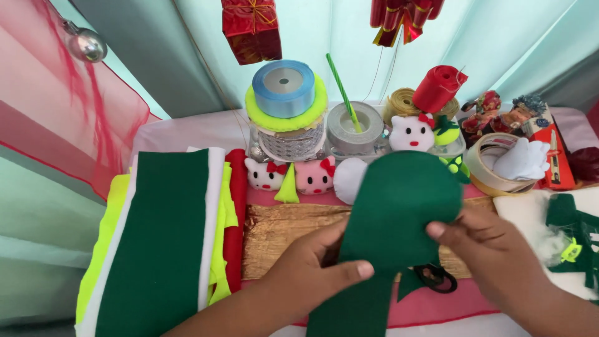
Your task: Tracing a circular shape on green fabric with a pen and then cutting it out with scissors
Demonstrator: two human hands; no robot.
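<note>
Both hands hold up a rounded piece of dark green felt above a gold fabric mat. My left hand pinches its lower left edge with the thumb on top. My right hand grips its right edge, thumb on the front. A strip of the same green felt hangs down from the piece between my wrists. Black scissor handles peek out beneath the felt, partly hidden.
A stack of green, white, neon yellow and red felt sheets lies at the left. Ribbon and tape rolls, small plush cat heads, a red felt roll and figurines crowd the back. Green felt scraps lie on white cloth at right.
</note>
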